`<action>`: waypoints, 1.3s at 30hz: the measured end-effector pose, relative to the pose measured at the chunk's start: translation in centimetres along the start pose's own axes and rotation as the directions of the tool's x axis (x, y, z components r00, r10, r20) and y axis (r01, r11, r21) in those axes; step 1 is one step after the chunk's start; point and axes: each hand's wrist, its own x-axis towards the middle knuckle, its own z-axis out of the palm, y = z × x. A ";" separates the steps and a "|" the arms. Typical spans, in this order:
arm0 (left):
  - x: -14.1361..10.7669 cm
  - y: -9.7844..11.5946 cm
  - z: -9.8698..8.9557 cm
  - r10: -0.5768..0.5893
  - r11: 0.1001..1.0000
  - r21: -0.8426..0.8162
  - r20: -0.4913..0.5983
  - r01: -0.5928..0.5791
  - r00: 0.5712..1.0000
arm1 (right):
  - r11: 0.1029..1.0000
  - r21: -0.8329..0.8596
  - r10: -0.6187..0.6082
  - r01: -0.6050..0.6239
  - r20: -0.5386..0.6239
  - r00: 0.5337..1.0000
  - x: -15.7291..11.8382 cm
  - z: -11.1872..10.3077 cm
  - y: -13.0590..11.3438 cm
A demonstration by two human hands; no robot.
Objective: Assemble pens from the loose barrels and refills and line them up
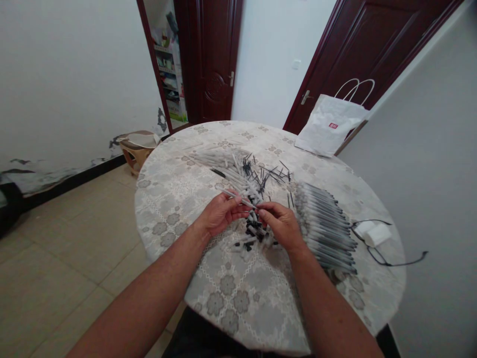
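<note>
My left hand [224, 213] is closed round a pale pen barrel [238, 197] that slants down to the right. The fingers of my right hand [280, 222] pinch at the barrel's right end; any small part between them is hidden. Just beyond my hands lies a heap of loose pale barrels [219, 161]. Thin dark refills [274, 174] are scattered behind my right hand. Below my fingers sits a small pile of black and clear pen caps [253, 236]. To the right, a neat row of assembled-looking pens [328, 226] lies side by side.
Everything rests on a round table with a patterned cloth [227, 298]. Eyeglasses [387, 263] and a folded white tissue [372, 233] lie near the right edge. A white paper bag [331, 124] stands at the back right. A stool [137, 149] is beyond the left edge.
</note>
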 end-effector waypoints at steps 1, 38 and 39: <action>-0.1 -0.1 0.1 -0.026 1.000 0.012 0.022 0.026 0.999 | 1.000 -0.012 0.018 -0.018 -0.002 1.000 0.0 0.1 0.1; 0.9 -0.1 -0.7 -0.008 0.991 -0.131 -0.144 -0.011 0.990 | 0.207 -0.974 0.143 -0.087 -0.058 0.988 3.2 -0.8 2.6; 0.9 -0.1 -0.6 -0.005 0.992 -0.125 -0.142 -0.013 0.990 | 0.201 -0.976 0.148 -0.084 -0.055 0.987 3.3 -0.8 2.6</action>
